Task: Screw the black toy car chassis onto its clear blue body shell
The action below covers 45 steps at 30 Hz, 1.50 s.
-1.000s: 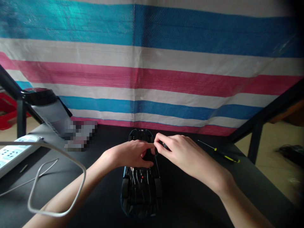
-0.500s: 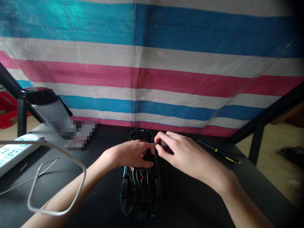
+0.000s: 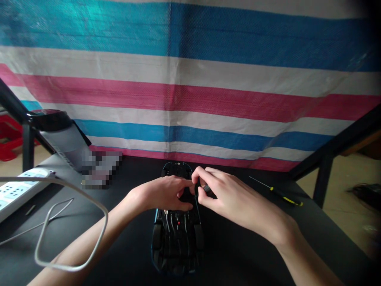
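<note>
A toy car (image 3: 178, 242) lies upside down on the black table, its dark underside up and blue body edges showing at the sides. My left hand (image 3: 169, 193) rests across its middle, thumb and fingers bent over the underside to grip it. Beside the car's right edge is my right hand (image 3: 220, 190), with index finger and thumb curled toward each other. A small dark ribbed piece (image 3: 209, 190) shows inside the curled fingers; most of it is hidden, so its kind is unclear. A red dot (image 3: 178, 223) marks the car's underside.
A black-and-yellow screwdriver (image 3: 282, 195) lies to the right. On the left are a white power strip (image 3: 26, 186), a looping pale cable (image 3: 102, 222) and a grey bottle with a black lid (image 3: 67, 145). Behind hangs a striped sheet (image 3: 178, 99).
My right thumb and index finger have shifted slightly, with the thumb a little farther right of the car. My left hand and the car stay in place.
</note>
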Available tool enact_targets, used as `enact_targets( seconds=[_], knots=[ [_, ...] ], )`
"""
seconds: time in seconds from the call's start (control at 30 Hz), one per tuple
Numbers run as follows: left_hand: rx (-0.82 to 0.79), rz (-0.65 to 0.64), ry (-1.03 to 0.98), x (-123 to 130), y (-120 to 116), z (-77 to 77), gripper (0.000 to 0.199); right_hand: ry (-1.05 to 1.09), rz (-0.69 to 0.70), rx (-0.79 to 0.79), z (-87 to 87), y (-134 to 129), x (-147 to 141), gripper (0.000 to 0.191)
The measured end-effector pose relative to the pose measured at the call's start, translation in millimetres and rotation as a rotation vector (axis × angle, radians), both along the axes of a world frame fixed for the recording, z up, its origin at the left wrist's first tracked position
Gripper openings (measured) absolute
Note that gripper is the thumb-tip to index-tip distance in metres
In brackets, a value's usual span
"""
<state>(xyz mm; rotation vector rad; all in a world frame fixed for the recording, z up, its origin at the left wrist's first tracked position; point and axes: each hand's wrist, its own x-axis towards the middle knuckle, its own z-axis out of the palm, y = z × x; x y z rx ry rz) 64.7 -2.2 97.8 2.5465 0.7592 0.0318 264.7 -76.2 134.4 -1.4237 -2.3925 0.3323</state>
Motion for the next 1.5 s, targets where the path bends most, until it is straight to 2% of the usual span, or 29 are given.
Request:
enact_targets(
  seconds=[0.17,0.33,0.43,0.5,0.67,0.83,0.93,1.03,1.17,1.27,1.43,1.5],
  knots=[
    [-0.021,0.004,-0.001,1.6,0.4,0.9,0.022,-0.077,-0.059,0.002,-0.2,-0.6,1.5,0.012],
    [-0.019,0.001,0.008,1.9,0.6,0.8,0.025,-0.005,0.030,0.000,2.2,-1.8,3.0,0.011],
    [-0.033,-0.003,0.017,1.4,1.0,0.9,0.025,-0.031,-0.005,0.002,2.5,-2.9,3.5,0.006],
    [-0.028,-0.006,0.015,1.0,1.0,1.1,0.026,-0.063,-0.035,-0.018,2.1,-2.9,4.4,0.011],
    [-0.054,0.005,0.020,1.3,-0.9,3.1,0.024,0.007,0.013,-0.034,3.3,-2.8,5.1,0.011],
    [-0.027,0.009,0.036,1.5,-2.2,5.1,0.026,-0.013,-0.051,-0.052,3.9,-1.0,4.1,0.011],
    [-0.033,-0.001,0.040,1.4,-2.1,5.7,0.026,0.004,-0.028,-0.063,3.4,0.2,4.7,0.011],
    [-0.053,-0.004,0.040,1.3,-1.6,6.2,0.025,0.013,-0.017,-0.020,2.4,1.0,5.4,0.018],
    [-0.061,-0.005,0.032,1.6,-0.8,7.6,0.028,-0.026,-0.067,-0.040,1.5,1.8,6.9,0.011],
    [-0.084,-0.024,0.031,2.1,-0.4,8.6,0.025,0.008,-0.034,-0.050,1.6,1.2,8.1,0.007],
    [-0.072,-0.008,0.026,2.2,-0.5,7.9,0.028,-0.015,-0.080,-0.063,1.6,0.8,10.3,0.010],
    [-0.076,-0.004,0.031,2.3,-0.8,8.4,0.030,-0.009,-0.055,-0.098,2.7,0.8,11.1,0.010]
  ],
)
